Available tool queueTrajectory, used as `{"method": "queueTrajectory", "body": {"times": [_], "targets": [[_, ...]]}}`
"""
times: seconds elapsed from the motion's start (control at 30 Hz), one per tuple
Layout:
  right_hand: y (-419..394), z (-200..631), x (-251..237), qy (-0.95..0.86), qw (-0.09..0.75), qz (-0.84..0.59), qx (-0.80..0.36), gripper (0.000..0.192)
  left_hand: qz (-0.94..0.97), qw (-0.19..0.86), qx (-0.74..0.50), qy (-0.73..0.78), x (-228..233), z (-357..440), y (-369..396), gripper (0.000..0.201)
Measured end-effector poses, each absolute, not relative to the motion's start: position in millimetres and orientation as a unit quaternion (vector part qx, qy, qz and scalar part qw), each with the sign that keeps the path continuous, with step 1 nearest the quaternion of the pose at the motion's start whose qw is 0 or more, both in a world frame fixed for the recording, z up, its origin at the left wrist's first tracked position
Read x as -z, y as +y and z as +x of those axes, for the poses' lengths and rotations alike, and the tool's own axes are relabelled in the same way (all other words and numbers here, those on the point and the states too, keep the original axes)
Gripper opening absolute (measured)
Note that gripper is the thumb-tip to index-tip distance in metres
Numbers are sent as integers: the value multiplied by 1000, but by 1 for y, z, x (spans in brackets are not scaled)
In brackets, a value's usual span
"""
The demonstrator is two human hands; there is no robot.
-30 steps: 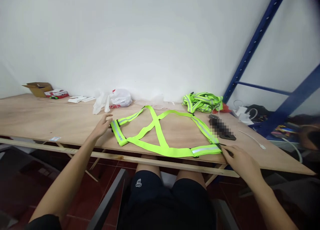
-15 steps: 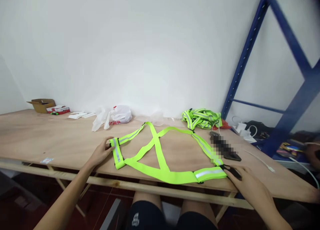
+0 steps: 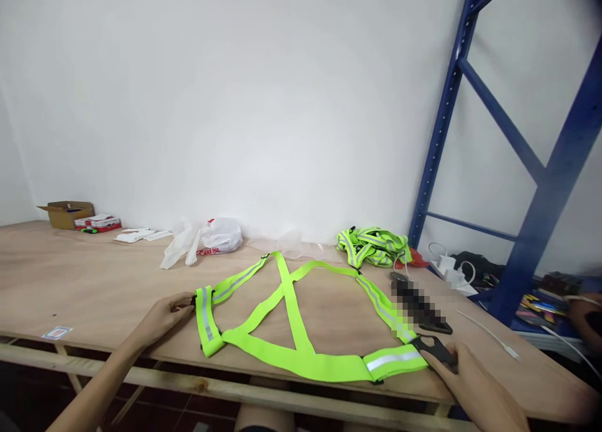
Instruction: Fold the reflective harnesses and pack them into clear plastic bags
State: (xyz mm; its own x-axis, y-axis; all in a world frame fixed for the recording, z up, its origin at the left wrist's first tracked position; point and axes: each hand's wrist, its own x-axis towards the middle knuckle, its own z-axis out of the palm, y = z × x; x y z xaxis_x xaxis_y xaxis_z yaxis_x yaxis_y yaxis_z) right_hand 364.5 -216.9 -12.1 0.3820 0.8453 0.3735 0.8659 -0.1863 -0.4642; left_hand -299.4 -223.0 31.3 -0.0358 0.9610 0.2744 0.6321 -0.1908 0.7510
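Observation:
A neon yellow-green reflective vest (image 3: pixel 324 366) made of elastic straps lies spread on the wooden table, its straps crossing in the middle and silver strips on several sections. At its left end my left hand (image 3: pixel 162 319) is closed, fingers curled at a small black clip mostly hidden by them. My right hand (image 3: pixel 475 388) pinches the black plastic buckle (image 3: pixel 437 352) at the right end of the waistband, thumb in front. Behind, by the wall, a heap of similar reflective vests (image 3: pixel 374 247) is bunched up.
Right of the vest lie a dark, partly pixelated phone-like object (image 3: pixel 421 306) and a white cable (image 3: pixel 489 337). A white plastic bag (image 3: pixel 221 234), papers (image 3: pixel 141 235) and a cardboard box (image 3: pixel 70 216) stand along the wall. A blue metal rack (image 3: pixel 442 118) rises at right, chargers (image 3: pixel 454 272) beside it.
The view has tilted up, so everything sits lower in the picture. My left hand has shifted slightly left with the vest's end. My right hand keeps the buckle, which now shows more.

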Motion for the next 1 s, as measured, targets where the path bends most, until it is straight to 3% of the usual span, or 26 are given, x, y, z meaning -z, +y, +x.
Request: {"method": "queueTrajectory", "body": {"times": [0.1, 0.3, 0.43, 0.63, 0.73, 0.87, 1.0], "targets": [[-215, 359, 6, -558, 322, -763, -54, 43, 677, 135, -366, 624, -33, -305, -221, 53], [-211, 360, -6, -551, 391, -733, -78, 43, 720, -51, -249, 646, -42, -318, -214, 50], [-214, 374, -13, -540, 373, -748, -96, 39, 706, -133, -209, 664, -45, -337, -217, 49], [-221, 387, -11, -500, 396, -769, -42, 40, 667, -175, -167, 705, -31, -368, -238, 49], [-222, 382, -9, -511, 396, -762, -22, 40, 659, -140, -151, 723, -25, -376, -241, 47], [-220, 376, -10, -531, 350, -771, -41, 43, 701, -63, -153, 694, -26, -370, -237, 45], [-220, 371, -15, -532, 301, -791, -39, 53, 706, -105, -219, 665, -38, -329, -238, 52]]}}
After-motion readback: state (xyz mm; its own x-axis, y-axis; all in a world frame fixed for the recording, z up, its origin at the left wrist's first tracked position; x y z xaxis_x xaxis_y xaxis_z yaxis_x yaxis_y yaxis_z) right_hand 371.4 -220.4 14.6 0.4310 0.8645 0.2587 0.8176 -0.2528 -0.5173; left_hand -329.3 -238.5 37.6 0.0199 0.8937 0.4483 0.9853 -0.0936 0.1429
